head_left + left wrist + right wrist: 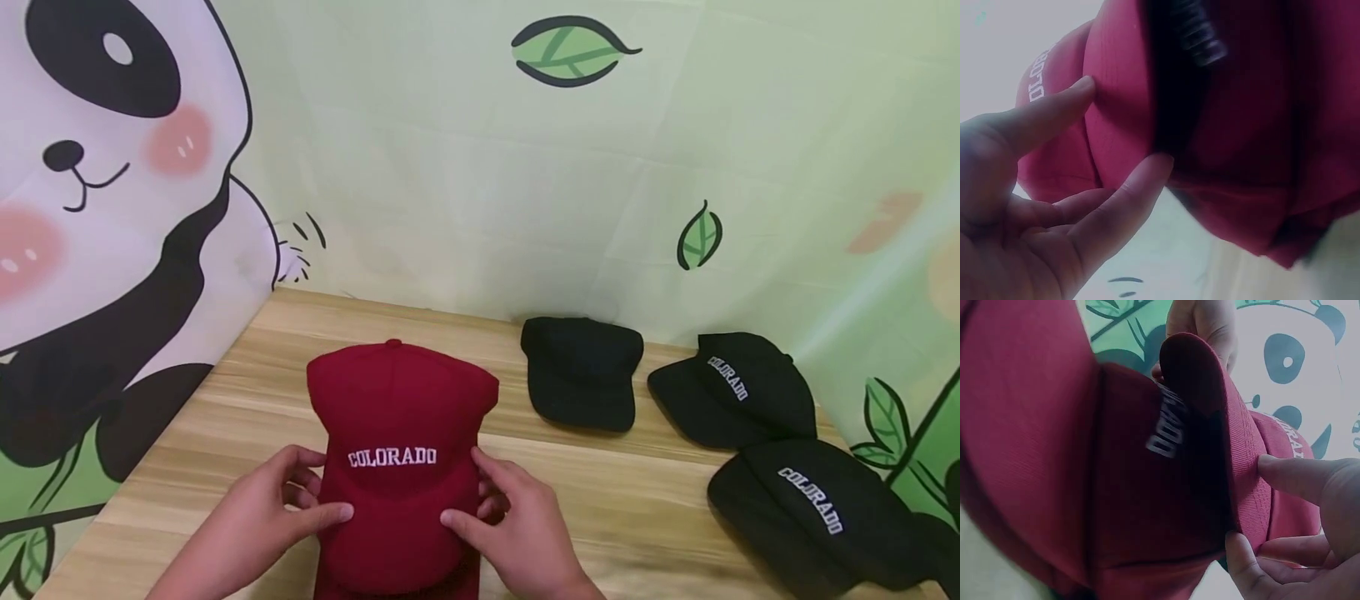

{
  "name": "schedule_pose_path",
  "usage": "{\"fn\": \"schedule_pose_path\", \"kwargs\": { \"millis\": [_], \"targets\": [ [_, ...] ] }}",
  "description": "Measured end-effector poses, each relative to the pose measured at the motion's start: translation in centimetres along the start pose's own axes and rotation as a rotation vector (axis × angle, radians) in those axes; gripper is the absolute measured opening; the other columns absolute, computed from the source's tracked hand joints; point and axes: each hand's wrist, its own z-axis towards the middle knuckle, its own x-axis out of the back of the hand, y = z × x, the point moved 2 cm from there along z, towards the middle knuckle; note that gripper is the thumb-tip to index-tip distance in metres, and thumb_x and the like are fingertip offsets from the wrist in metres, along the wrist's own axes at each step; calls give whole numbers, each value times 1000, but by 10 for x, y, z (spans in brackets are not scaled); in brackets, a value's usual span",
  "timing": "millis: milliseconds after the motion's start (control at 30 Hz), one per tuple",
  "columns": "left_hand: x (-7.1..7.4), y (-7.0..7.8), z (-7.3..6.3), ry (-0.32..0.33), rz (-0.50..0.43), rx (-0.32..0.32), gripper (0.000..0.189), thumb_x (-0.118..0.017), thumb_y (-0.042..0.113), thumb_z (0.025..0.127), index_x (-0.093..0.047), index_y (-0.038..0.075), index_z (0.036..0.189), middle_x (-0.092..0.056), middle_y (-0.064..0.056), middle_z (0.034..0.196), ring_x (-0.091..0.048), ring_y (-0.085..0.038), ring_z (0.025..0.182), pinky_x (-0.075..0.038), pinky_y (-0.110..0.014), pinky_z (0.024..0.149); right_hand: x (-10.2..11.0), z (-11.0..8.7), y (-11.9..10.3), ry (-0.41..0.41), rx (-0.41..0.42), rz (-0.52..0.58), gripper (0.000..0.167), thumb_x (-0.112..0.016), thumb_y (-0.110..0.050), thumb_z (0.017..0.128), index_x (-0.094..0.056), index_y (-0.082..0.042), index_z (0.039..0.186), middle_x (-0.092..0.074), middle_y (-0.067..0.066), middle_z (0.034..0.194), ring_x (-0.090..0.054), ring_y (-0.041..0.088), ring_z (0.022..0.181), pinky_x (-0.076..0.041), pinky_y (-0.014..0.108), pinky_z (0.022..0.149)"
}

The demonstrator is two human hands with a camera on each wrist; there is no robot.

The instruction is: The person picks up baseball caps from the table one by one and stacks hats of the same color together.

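Note:
A red baseball cap (397,408) with white COLORADO lettering faces the person, brim toward them. My left hand (273,512) pinches the left side of its brim, thumb on top and fingers at the edge and under it. On the other side my right hand (521,521) pinches the brim in the same way. Beneath it is a second red cap (1129,469), its lettering showing under the upper brim in both wrist views. The head view shows only a strip of the lower cap at the bottom edge.
Three black caps lie on the right of the wooden table (232,400): one plain-fronted (585,375) at the back, one lettered black cap (765,408) beside it, and another lettered cap (817,517) nearer. A panda-print cloth (465,167) hangs behind the table.

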Motion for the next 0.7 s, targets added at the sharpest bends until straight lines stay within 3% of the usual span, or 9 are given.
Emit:
{"fn": "schedule_pose_path", "kwargs": {
  "millis": [167,267,467,700],
  "targets": [
    [-11,-13,-2,-25,-3,49,79,-84,45,70,-51,0,126,-63,-4,96,-60,-15,85,-57,-34,73,-6,-6,9,-14,-5,-60,72,-79,-41,79,-54,-8,137,-59,-2,95,-57,1,77,-54,23,70],
    [-18,-20,-3,-26,4,55,77,-84,43,70,-52,1,125,-62,-3,96,-59,-14,86,-56,-34,74,-8,-11,13,-9,-8,-98,72,-78,-42,79,-54,-9,137,-59,-2,99,-56,-1,77,-53,23,71],
    [-29,-27,-8,-16,18,21,70,-84,35,72,-52,0,124,-61,-2,93,-61,-12,83,-54,-31,73,-13,-23,19,8,-40,-16,71,-81,-38,77,-56,-2,134,-51,8,129,-57,0,77,-53,22,69],
    [-38,-38,-12,-37,-16,73,73,-86,36,69,-53,1,123,-62,-2,92,-62,-12,80,-56,-31,71,-21,-35,26,41,30,2,69,-82,-34,77,-58,5,129,-48,10,125,-56,-5,73,-54,21,67]
  ]
}}
